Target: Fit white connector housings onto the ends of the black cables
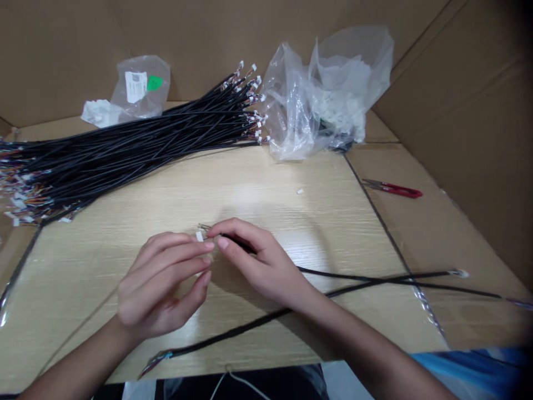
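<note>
The right hand [214, 236] pinches one black cable [241, 243]; the left hand [160, 283], fingers a bit apart, is by one white connector [199, 236].

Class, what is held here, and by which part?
A black cable, near its wire end, in the right hand; the left hand is at a white connector.

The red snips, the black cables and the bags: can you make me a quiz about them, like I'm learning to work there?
1. True or false: the red snips lie right of the big cable pile.
2. Which hand grips a black cable?
3. What colour is the sticker beside the white label on a clear bag? A) Red B) Green C) Yellow

Key: 1 true; 2 the right hand; 3 B.
</note>
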